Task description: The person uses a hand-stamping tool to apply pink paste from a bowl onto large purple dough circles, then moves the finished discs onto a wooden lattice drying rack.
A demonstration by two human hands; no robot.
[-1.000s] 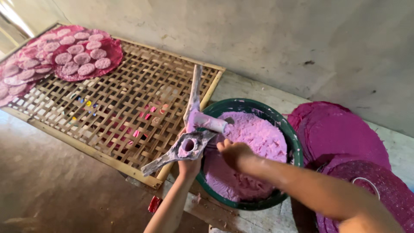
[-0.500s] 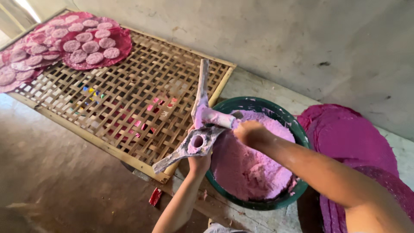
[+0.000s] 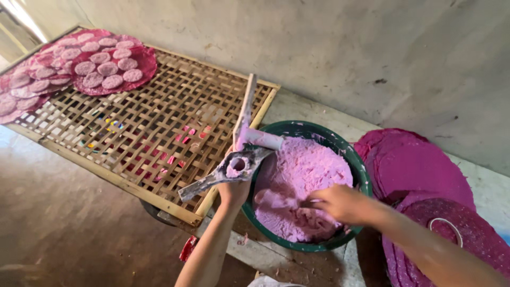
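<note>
1. Our left hand (image 3: 234, 191) has its fingers closed around the underside of a hinged press mould (image 3: 236, 162), which it holds up at the near left rim of the basin; the mould is smeared with pink paste, its round cup holds a plug of dough, one handle points up, the other slants down to the left.
2. Our right hand (image 3: 340, 204) lies in the pink dough (image 3: 305, 180), fingers curled into the mass; we cannot tell how much they have gripped.
3. The dough fills a round dark green basin (image 3: 297, 128) that stands on the concrete counter (image 3: 319, 114) by the wall.
4. Left of the basin, touching its side: a woven bamboo drying rack (image 3: 154, 122), mostly bare lattice.
5. Far left corner of the rack: magenta round mats (image 3: 119, 79) carrying small pale pink discs (image 3: 101, 69).
6. Right of the basin: a stack of magenta round mats (image 3: 409, 170), overlapping; a thin white ring (image 3: 446, 228) rests on the nearest one.
</note>
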